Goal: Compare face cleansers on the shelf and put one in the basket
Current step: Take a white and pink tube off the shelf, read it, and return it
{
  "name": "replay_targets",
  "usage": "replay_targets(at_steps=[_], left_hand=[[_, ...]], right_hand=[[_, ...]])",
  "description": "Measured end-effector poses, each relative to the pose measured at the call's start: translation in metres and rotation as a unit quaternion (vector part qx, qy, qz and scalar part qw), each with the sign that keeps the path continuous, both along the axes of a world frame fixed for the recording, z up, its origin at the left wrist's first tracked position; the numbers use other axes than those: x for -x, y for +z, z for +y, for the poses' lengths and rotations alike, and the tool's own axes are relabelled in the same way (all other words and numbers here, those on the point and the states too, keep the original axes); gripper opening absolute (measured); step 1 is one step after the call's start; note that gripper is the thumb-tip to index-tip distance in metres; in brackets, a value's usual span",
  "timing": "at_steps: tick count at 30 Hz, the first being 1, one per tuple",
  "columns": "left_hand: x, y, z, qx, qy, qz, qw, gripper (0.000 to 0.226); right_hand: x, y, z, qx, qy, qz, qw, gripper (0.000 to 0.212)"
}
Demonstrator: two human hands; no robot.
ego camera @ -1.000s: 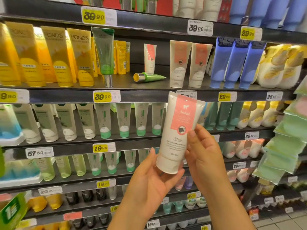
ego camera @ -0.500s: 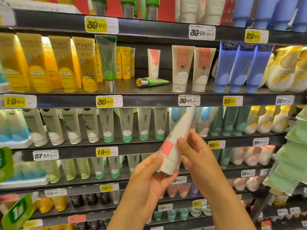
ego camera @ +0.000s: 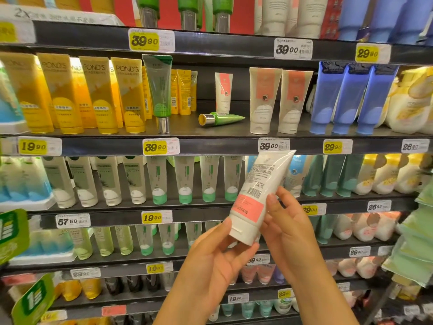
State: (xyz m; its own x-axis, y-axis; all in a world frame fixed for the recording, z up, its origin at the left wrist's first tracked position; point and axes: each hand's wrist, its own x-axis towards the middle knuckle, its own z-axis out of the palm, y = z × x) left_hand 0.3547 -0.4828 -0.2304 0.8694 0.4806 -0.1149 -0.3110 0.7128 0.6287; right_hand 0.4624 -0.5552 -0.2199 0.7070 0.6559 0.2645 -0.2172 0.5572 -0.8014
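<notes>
While both hands [ego camera: 288, 233] grip it, cleanser tube [ego camera: 260, 195] tilts, barcode showing.

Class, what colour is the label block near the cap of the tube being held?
Pink-coral, on the cream-white tube; the head view shows it.

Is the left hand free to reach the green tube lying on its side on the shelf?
Probably not yet: the left hand and right hand both hold the white-and-pink cleanser tube. Nothing stands in front of the fallen green tube.
</notes>
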Motion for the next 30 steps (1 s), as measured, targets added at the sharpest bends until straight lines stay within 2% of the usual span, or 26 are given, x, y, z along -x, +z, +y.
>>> replay_targets(at_steps=[3, 6, 9, 13, 16, 20, 25, 30], left_hand=[[-0.002, -0.002, 0.001, -0.008, 0.015, -0.010, 1.000, 0.028], [-0.002, -0.005, 0.002, -0.022, 0.028, -0.014, 0.999, 0.044], [-0.001, -0.005, 0.002, -0.025, 0.031, -0.020, 0.999, 0.043], [0.000, 0.000, -0.001, 0.004, 0.032, -0.015, 0.999, 0.024], [0.000, -0.001, -0.002, 0.026, 0.007, 0.002, 1.000, 0.029], [-0.001, -0.005, -0.003, 0.002, -0.008, 0.001, 1.000, 0.038], [-0.001, -0.008, -0.005, -0.036, 0.030, 0.005, 0.999, 0.037], [0.000, -0.013, -0.006, -0.078, 0.105, 0.034, 0.991, 0.038]], right_hand=[[-0.001, 0.000, 0.000, 0.016, 0.010, -0.019, 1.000, 0.040], [-0.001, 0.002, 0.001, 0.050, -0.001, -0.047, 0.998, 0.039], [0.000, 0.002, 0.001, 0.057, -0.015, -0.052, 0.997, 0.035], [0.002, 0.000, 0.001, 0.022, -0.028, -0.018, 0.999, 0.035], [0.003, 0.001, 0.001, 0.006, -0.027, -0.011, 1.000, 0.038], [0.001, -0.002, 0.002, 0.002, -0.037, 0.028, 0.999, 0.041], [-0.002, -0.002, -0.001, 0.035, -0.024, 0.031, 0.999, 0.042], [0.001, -0.004, -0.002, 0.127, -0.013, -0.022, 0.992, 0.057]])
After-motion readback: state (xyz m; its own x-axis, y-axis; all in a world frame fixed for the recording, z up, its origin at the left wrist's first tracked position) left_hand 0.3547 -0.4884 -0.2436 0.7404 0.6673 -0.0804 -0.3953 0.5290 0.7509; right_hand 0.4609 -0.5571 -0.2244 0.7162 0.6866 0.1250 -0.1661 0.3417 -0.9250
